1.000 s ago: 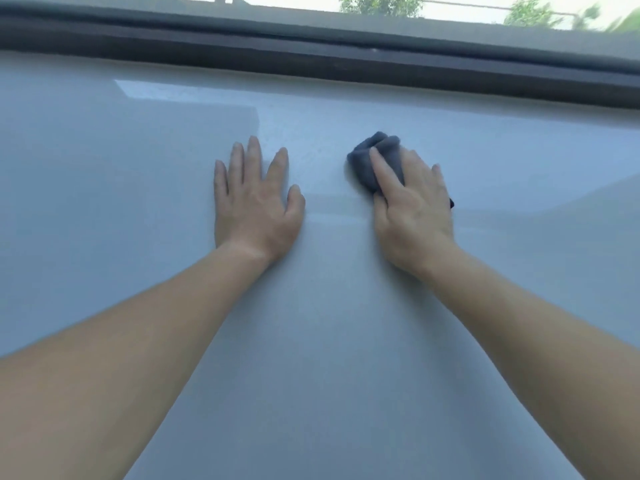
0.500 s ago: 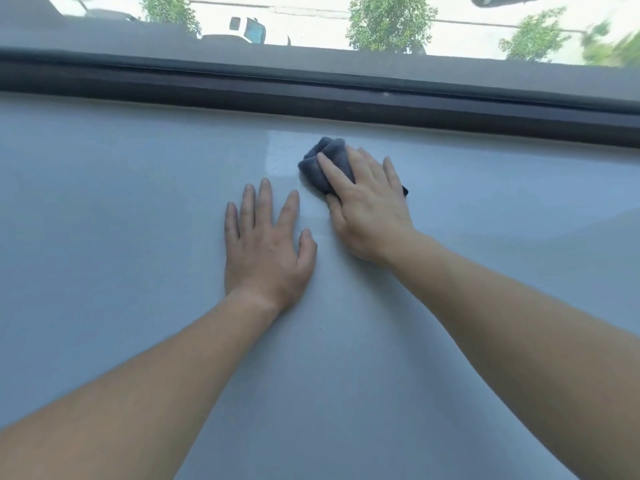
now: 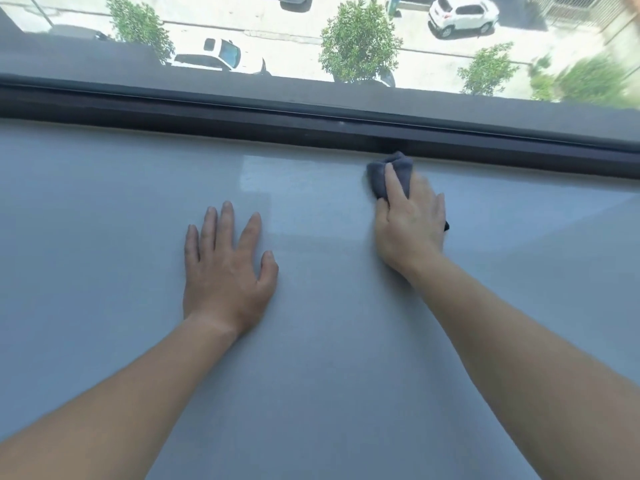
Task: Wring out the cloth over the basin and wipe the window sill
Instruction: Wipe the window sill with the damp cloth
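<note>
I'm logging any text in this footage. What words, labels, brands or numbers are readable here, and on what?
None can be read.
The cloth, window sill and window frame bear no print.
The white cars on the street below are too small and blurred to show plates or badges.

Dark grey cloth (image 3: 394, 174), bunched, on pale grey window sill (image 3: 104, 202), touching its dark frame edge
</note>
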A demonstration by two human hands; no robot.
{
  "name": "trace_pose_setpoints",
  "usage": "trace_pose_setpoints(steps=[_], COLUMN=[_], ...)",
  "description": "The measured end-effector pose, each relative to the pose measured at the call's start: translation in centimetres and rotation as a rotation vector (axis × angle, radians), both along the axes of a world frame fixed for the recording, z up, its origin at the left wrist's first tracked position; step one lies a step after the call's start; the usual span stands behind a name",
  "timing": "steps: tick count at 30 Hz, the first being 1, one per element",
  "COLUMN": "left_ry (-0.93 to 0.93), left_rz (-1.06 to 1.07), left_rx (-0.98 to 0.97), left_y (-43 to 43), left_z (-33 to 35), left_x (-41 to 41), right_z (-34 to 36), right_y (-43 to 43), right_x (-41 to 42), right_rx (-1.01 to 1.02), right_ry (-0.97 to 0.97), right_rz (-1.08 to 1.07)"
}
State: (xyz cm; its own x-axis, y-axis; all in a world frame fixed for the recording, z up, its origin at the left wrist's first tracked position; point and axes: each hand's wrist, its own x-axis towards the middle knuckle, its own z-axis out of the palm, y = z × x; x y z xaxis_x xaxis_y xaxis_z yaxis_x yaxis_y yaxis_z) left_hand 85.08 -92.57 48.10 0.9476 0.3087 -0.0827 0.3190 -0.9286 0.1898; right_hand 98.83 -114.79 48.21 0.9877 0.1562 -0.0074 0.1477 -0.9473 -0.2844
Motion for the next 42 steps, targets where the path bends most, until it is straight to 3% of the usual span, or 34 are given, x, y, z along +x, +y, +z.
trace_pose_setpoints(steps=[3,4,8,10,13,15,19,21,26,28,32,34,39,42], left_ry=[-0.008,-0.011,-0.016,-0.01,-0.035,-0.093,-0.136,-0.11,-0.059,-0.046,-0.028,-0.021,-0.022,-0.003], left_rz=[0.009,0.007,0.016,0.016,0.018,-0.023,-0.126,-0.167,-0.173,-0.163,-0.15,-0.148,-0.138,-0.146], left_rx=[-0.013,-0.014,-0.029,-0.048,-0.082,-0.073,-0.191,-0.172,-0.061,-0.056,-0.046,-0.063,-0.128,-0.116], left_y=[0.0,0.1,0.3,0.5,0.5,-0.5,-4.8,-6.2,-6.8,-6.8,-6.7,-6.7,-6.6,-7.5], left_z=[0.0,0.0,-0.1,0.0,0.6,1.0,0.6,-0.2,-0.6,-0.6,-0.7,-0.7,-0.2,0.3], left_x=[-0.4,-0.5,-0.9,-0.8,-0.9,-2.0,-6.3,-7.7,-7.8,-7.8,-7.6,-7.5,-7.4,-7.1], right_z=[-0.2,-0.3,-0.3,-0.5,-0.1,-0.1,-0.3,-0.1,-0.3,-0.3,-0.7,-0.8,-0.4,0.0], right_y=[-0.8,-1.5,-1.8,-1.0,-2.0,-3.4,-4.2,-3.9,-5.3,-6.4,-6.4,-5.5,-6.9,-9.3], right_x=[-0.6,0.5,2.0,-1.6,-6.8,-5.3,2.0,1.7,-10.1,-9.3,-3.2,-4.5,-17.9,-15.8], right_rx=[-0.053,-0.075,-0.014,0.035,0.047,0.026,0.021,0.037,0.014,0.005,0.033,0.069,0.028,0.0], right_ry=[-0.03,-0.021,0.002,-0.008,0.031,0.026,-0.011,-0.008,0.037,0.064,0.02,0.029,0.072,0.096], right_rz=[0.425,0.431,0.056,0.134,0.452,0.537,0.192,0.105,0.477,0.571,0.198,0.067,0.482,0.491])
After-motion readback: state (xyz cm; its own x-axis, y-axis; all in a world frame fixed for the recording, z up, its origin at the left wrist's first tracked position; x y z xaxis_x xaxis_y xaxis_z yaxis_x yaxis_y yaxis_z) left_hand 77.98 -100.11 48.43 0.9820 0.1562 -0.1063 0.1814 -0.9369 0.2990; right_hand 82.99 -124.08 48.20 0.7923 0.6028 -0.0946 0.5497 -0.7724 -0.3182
